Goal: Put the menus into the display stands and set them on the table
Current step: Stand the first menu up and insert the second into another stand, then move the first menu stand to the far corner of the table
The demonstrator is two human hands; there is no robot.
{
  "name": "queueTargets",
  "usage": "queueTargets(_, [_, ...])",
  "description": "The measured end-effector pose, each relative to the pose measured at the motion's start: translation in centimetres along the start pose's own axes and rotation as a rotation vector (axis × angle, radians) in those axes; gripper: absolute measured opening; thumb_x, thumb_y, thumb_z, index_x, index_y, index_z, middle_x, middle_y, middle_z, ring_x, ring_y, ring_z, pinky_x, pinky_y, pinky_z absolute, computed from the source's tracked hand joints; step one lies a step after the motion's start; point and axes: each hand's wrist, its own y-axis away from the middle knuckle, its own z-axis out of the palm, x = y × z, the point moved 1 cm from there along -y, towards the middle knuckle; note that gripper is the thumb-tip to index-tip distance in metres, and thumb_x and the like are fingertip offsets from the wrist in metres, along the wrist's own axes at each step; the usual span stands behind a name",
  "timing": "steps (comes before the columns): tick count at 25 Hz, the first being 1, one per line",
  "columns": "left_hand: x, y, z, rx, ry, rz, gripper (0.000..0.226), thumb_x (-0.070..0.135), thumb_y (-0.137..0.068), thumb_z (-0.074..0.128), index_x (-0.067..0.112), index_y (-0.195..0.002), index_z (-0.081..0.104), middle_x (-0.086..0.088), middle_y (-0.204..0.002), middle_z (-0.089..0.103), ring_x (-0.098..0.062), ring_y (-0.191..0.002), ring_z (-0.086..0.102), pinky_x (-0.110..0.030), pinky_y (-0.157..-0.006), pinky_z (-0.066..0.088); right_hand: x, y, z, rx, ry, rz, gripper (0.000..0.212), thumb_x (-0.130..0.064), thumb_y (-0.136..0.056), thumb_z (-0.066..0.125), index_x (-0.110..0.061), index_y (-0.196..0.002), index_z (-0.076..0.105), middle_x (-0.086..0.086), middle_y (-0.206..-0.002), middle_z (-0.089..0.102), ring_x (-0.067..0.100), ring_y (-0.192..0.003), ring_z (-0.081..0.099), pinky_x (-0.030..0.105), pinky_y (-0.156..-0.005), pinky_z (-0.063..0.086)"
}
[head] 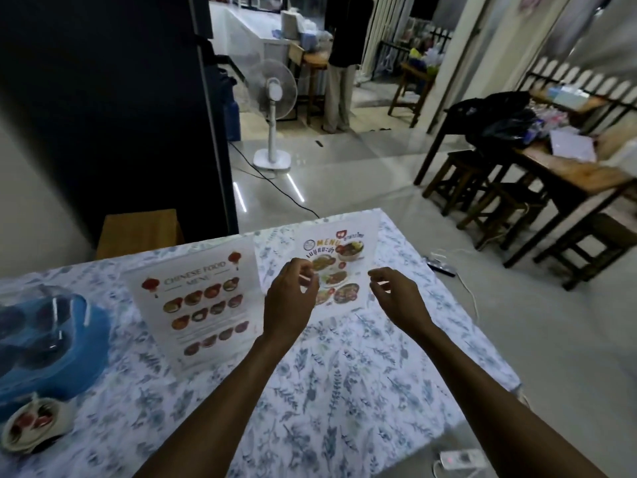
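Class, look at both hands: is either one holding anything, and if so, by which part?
Nothing is held. The left hand and right hand hover open before the right menu stand.

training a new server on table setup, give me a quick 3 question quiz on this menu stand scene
1. True or false: the Chinese food menu already sits in a clear stand on the table.
2. Which hand is nearer the Chinese food menu? A) left hand B) right hand
3. Fill in: both hands are ____ in front of the second menu stand, holding nothing.

Key
1. True. It stands upright on the floral cloth.
2. A. The left hand is just to that menu's right.
3. Open. The fingers are loosely curled and grip nothing.
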Motion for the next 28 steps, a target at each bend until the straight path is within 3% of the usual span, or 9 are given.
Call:
queueTargets(7, [-4.2,1.2,4.0,-0.090,-0.027,-0.312,0.017,0.033,-0.094,0.064,0.024,-0.104,0.055,0.010,-0.088,0.061,-0.013,-0.077,0.063,-0.032,-0.065,0.051,5.5,-1.0,0.5,-0.070,0.033,0.122,0.026,-0.024,-0.094,0.060,-0.016,-0.119,0.065,0.004,-0.114,0.070,0.014,-0.088,0.066,0.033,-0.082,0.054])
queueTargets(11, [-6.5,1.4,5.5,-0.089,-0.110,-0.473,0.033,0.037,-0.087,0.073,0.022,-0.098,0.046,0.004,-0.082,0.054,-0.021,-0.071,0.059,-0.042,-0.062,0.052,8.4,-3.3,2.7,-0.146,0.031,0.161,0.032,-0.026,-0.093,0.061,-0.016,-0.123,0.061,0.005,-0.117,0.070,0.018,-0.095,0.069,0.034,-0.081,0.054])
queueTargets(17, [-8.3,1.4,7.9,-0.086,-0.167,-0.576,0.051,0.039,-0.076,0.083,0.017,-0.108,0.050,-0.001,-0.107,0.057,-0.021,-0.092,0.060,-0.041,-0.072,0.055,12.0,-7.8,6.9,-0.368,0.006,0.209,0.052,-0.028,-0.083,0.073,-0.016,-0.129,0.051,0.010,-0.119,0.067,0.024,-0.095,0.067,0.037,-0.080,0.054])
queueTargets(21, [-9.1,1.2,8.9,-0.149,-0.162,-0.630,0.041,0.030,-0.083,0.080,0.012,-0.116,0.064,-0.006,-0.118,0.067,-0.021,-0.102,0.067,-0.037,-0.081,0.056,13.1,-9.4,8.8,-0.444,-0.043,0.164,0.043,-0.036,-0.086,0.069,-0.019,-0.123,0.056,0.006,-0.118,0.070,0.023,-0.095,0.068,0.037,-0.081,0.055])
queueTargets(24, [-8.9,0.8,8.7,-0.162,-0.170,-0.629,0.023,0.023,-0.090,0.074,0.008,-0.107,0.072,-0.007,-0.100,0.076,-0.022,-0.090,0.072,-0.030,-0.074,0.054,13.5,-10.1,8.8,-0.462,-0.065,0.149,0.034,-0.039,-0.088,0.067,-0.020,-0.116,0.063,0.002,-0.111,0.074,0.017,-0.087,0.067,0.032,-0.077,0.052])
queueTargets(28, [-8.1,0.0,8.3,-0.173,-0.186,-0.637,0.018,0.027,-0.090,0.072,0.012,-0.101,0.073,-0.003,-0.087,0.077,-0.019,-0.078,0.071,-0.038,-0.071,0.059,13.5,-10.5,7.6,-0.495,-0.085,0.130,0.029,-0.036,-0.088,0.068,-0.020,-0.112,0.069,0.001,-0.108,0.076,0.011,-0.082,0.065,0.027,-0.074,0.048])
